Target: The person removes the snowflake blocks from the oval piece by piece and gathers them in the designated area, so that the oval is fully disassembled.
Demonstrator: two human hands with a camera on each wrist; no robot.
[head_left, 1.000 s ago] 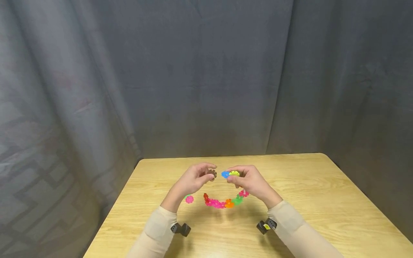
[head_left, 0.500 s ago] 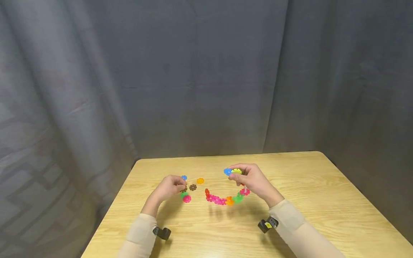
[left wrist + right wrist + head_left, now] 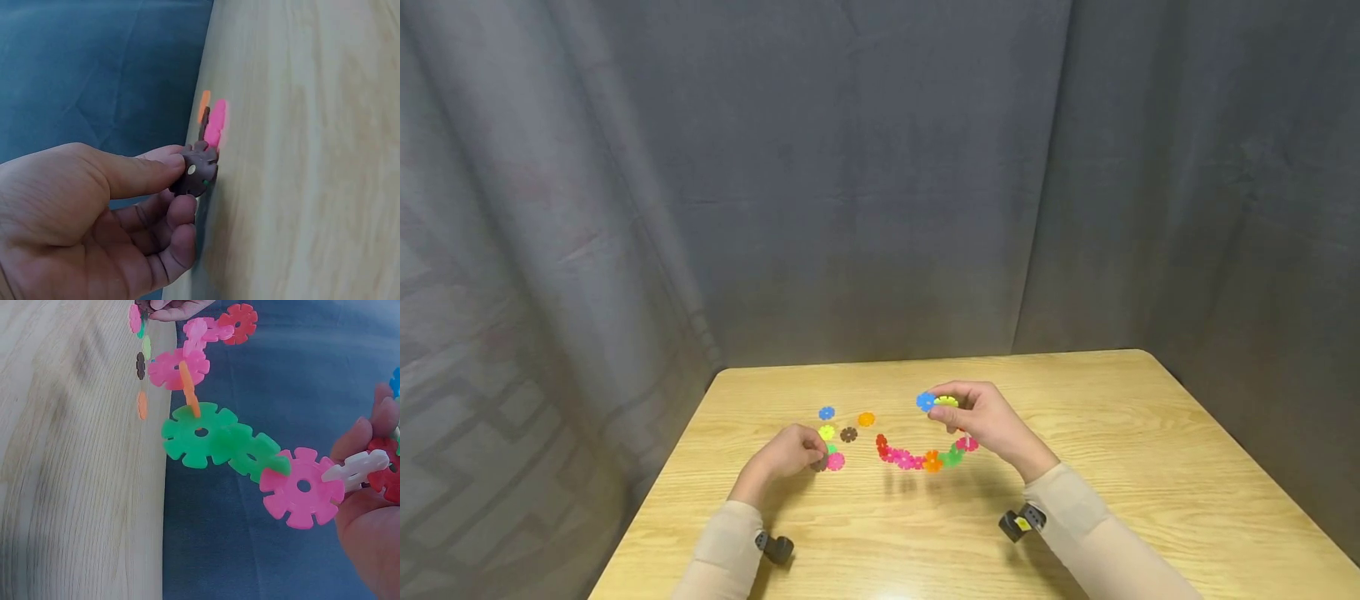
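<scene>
Moved: left hand [image 3: 790, 454] down from chain to table [image 3: 1112, 467], beside loose discs.
Left hand: pinching brown disc [image 3: 195, 177].
Right hand [image 3: 981, 417]: pinching chain [image 3: 925, 458] end, rest hanging free.

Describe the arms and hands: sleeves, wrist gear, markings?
Both hands, left hand and right hand, are bare. Beige long sleeves cover both forearms. Each wrist carries a small black camera unit: the left one plain, the right one with a yellow mark.
</scene>
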